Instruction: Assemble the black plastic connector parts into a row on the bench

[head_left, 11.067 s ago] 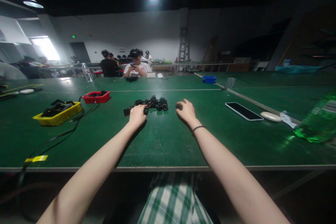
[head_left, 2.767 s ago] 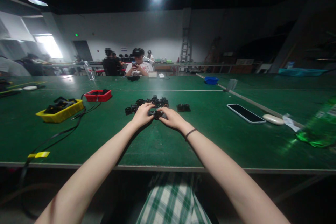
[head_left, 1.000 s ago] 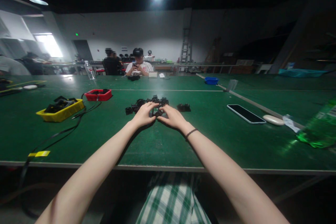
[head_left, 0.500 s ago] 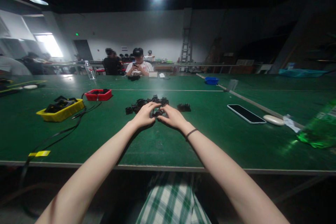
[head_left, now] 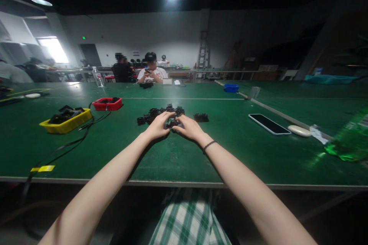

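Observation:
My left hand [head_left: 158, 126] and my right hand [head_left: 189, 127] rest on the green table [head_left: 172, 157], with fingertips almost meeting. Each has its thumb apart from its fingers, curved around a small black part [head_left: 172, 123] in the gap between them. Whether a finger touches that part I cannot make out. Just beyond the hands lies a cluster of black plastic parts [head_left: 153, 111], partly covered by my left fingers. To the right of my right hand is a short row of similar black pieces [head_left: 201, 117]. The exact kind of these parts is too small to tell.
On the left stand a yellow bin [head_left: 67, 122] and a red bin [head_left: 107, 104] holding black items, with a black cable [head_left: 84, 134] beside them. A phone [head_left: 268, 124], a whitish oval object [head_left: 299, 131] and a green bottle [head_left: 349, 138] are on the right. A person [head_left: 151, 72] sits across.

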The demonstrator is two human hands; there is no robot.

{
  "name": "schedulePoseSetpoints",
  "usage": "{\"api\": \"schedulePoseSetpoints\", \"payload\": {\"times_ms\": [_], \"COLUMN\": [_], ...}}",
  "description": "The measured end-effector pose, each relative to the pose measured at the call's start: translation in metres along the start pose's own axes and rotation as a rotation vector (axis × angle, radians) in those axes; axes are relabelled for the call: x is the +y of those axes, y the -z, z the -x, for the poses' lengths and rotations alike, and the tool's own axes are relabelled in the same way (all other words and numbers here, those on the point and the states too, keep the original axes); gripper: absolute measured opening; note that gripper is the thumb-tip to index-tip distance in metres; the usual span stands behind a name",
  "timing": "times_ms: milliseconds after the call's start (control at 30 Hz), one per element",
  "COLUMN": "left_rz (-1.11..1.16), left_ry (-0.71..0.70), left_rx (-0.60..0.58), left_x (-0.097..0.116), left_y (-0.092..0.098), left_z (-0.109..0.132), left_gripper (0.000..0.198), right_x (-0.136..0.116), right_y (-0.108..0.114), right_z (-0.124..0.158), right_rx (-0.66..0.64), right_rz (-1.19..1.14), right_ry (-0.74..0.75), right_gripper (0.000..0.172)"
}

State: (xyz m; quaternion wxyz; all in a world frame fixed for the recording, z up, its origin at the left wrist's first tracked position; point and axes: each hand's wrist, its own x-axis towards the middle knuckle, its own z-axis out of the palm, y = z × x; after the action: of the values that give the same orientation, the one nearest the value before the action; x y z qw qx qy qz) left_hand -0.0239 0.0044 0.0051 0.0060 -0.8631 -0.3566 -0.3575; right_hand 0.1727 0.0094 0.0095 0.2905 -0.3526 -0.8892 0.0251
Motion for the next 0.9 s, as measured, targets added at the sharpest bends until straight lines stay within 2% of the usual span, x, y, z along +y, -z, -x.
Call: {"api": "schedulePoseSetpoints", "payload": {"times_ms": [500, 900], "left_rz": [0.009, 0.007], "left_ry": [-0.002, 0.04], "left_rx": [-0.055, -0.024], "left_x": [0.0047, 0.0023], "left_y": [0.0018, 0.0005], "left_z": [0.0011, 0.0017], "left_gripper": [0.048, 0.039], "right_x": [0.0072, 0.0057], "right_y": [-0.0059, -0.0045], "right_z": [-0.0021, -0.0021], "right_rx": [-0.024, 0.012], "right_rz": [0.064, -0.031], "right_ry": [-0.033, -0.099], "right_gripper": [0.032, 0.022]}}
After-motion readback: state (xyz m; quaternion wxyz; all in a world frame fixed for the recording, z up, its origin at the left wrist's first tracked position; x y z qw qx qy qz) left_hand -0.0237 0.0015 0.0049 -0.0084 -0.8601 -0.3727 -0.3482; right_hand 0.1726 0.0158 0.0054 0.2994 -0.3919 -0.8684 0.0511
